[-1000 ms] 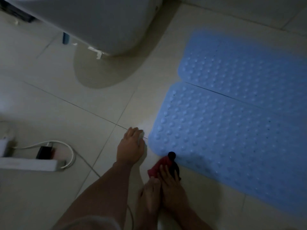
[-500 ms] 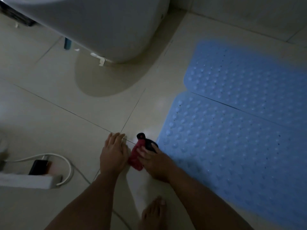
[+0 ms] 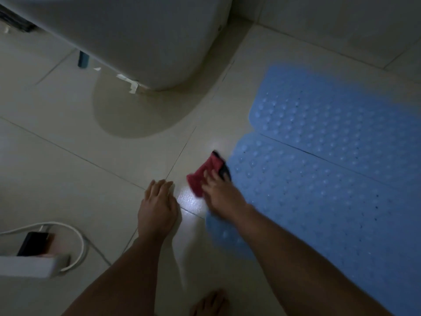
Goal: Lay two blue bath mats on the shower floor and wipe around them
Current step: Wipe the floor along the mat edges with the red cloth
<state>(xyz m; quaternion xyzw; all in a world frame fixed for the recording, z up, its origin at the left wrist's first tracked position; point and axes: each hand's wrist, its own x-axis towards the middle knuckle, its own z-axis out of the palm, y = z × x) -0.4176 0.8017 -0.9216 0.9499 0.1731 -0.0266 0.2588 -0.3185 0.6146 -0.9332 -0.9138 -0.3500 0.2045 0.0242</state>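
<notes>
At far left, a white power strip [image 3: 27, 265] lies on the tiled floor [image 3: 68, 179] with a dark adapter [image 3: 32, 244] plugged into it and a white cable [image 3: 75, 238] looping round beside it. Above, a white toilet base [image 3: 141, 42] stands on the tiles, with scraps of white tape [image 3: 128, 82] at its foot and a small blue cylinder [image 3: 83, 59] just behind its left edge. A darker patch, shadow or wet, spreads over the tiles in front of the base.

Lower centre: the left hand [image 3: 157, 208] rests flat on the floor, palm down, fingers straight and together, grasping nothing. Just to its right, the right hand [image 3: 222, 196] presses a red cloth [image 3: 204, 175] onto the tile, fingers spread over it (whether the thumb curls under the fabric cannot be told through the motion blur). A dark part shows at the cloth's far edge, touching the mat's border.

Right: two blue bath mats with raised bumps lie flat on the floor, edges meeting along a dark seam. The nearer mat [image 3: 319, 213] passes beneath the right forearm; the farther mat [image 3: 337, 124] lies beyond it, near the wall tiles [image 3: 341, 23]. The cloth sits at the nearer mat's left edge, between mat and left hand. A bare foot [image 3: 209, 304] shows at the bottom margin.
</notes>
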